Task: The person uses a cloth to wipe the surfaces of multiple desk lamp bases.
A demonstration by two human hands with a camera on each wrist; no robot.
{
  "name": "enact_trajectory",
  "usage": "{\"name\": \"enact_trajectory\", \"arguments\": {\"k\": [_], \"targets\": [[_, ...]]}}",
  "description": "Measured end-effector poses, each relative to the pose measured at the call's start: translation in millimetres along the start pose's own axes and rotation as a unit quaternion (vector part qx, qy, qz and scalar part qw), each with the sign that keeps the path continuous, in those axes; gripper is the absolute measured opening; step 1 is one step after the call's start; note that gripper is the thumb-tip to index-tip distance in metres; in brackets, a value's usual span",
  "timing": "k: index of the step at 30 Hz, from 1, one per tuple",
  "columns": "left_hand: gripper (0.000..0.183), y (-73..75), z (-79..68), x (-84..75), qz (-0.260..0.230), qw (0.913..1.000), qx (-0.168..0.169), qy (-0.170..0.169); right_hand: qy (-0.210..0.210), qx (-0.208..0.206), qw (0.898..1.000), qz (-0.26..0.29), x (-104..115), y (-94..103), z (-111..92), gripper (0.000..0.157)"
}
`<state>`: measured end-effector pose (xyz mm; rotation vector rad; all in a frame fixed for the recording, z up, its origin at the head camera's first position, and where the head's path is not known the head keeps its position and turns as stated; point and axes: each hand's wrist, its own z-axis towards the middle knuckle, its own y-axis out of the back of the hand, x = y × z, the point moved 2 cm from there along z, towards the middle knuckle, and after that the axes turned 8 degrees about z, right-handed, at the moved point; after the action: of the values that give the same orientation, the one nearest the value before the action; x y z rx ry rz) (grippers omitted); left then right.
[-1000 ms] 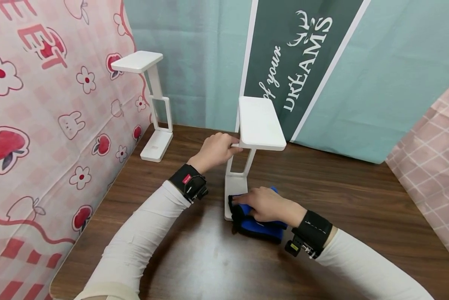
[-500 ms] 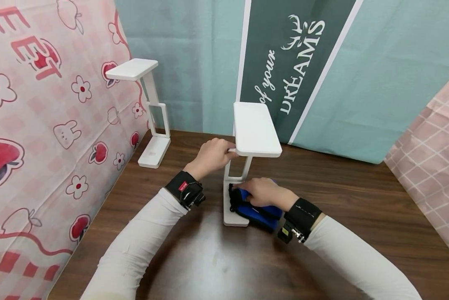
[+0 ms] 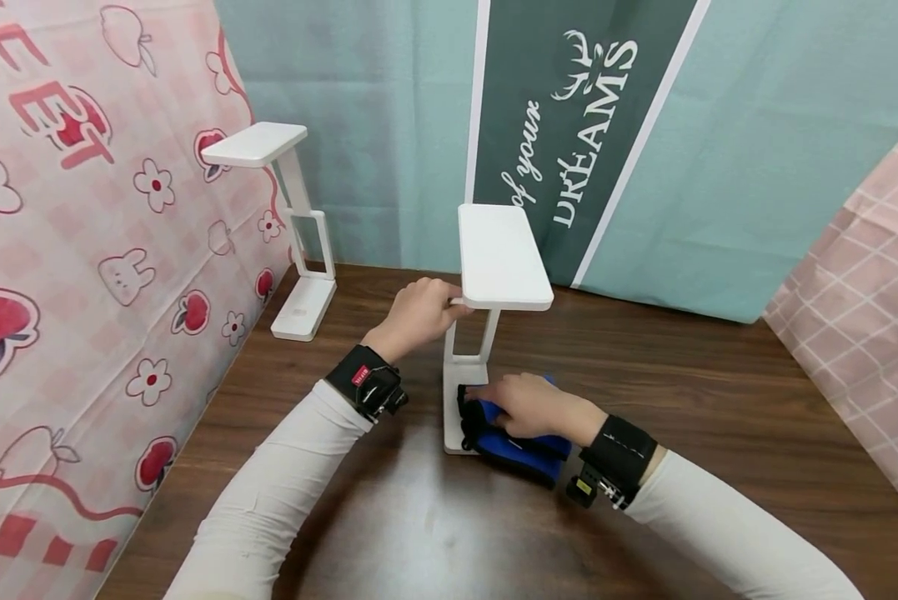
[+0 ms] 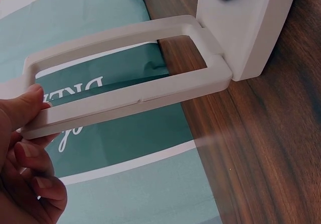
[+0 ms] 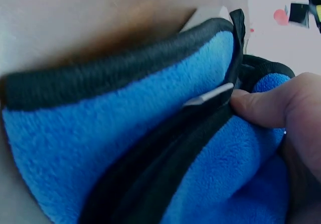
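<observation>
Plush cloth point(image 3: 519, 458) is shifting frontward, right hand point(image 3: 533, 406) pinching it; left hand point(image 3: 421, 312) is pinching the folding stand point(image 3: 504, 257). Wiping is apparently progressing, unfinished.

cloth point(image 5: 135, 116): blue, black-edged | stand point(image 3: 504, 258): white | table point(image 3: 418, 517): brown, wood-grained

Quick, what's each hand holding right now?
Left hand: closed, holding the nearer white stand.
Right hand: closed, pinching the blue cloth.
</observation>
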<state>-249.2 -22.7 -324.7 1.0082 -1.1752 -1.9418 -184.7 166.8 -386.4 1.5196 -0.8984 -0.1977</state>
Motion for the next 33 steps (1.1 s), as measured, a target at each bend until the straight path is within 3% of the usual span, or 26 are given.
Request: {"name": "enact_trajectory", "arguments": {"k": [4, 12, 23, 33], "targets": [[0.029, 2.9, -0.8, 0.8, -0.005, 1.0, 0.0, 0.006, 0.016, 0.002, 1.0, 0.008, 5, -2.1, -7, 0.053], [0.024, 2.9, -1.3, 0.1, -0.008, 1.0, 0.001, 0.002, -0.01, -0.013, 1.0, -0.018, -6, 4.6, -2, 0.053], [0.025, -1.4, -1.1, -3.1, -0.011, 0.9999, 0.007, -0.006, -0.098, 0.014, 0.995, 0.012, -27, 12.9, 11, 0.056], [0.025, -0.2, -2.3, -0.9, -0.009, 0.9999, -0.001, -0.004, -0.081, 0.009, 0.996, 0.031, -20, 6.4, 8, 0.057]]}}
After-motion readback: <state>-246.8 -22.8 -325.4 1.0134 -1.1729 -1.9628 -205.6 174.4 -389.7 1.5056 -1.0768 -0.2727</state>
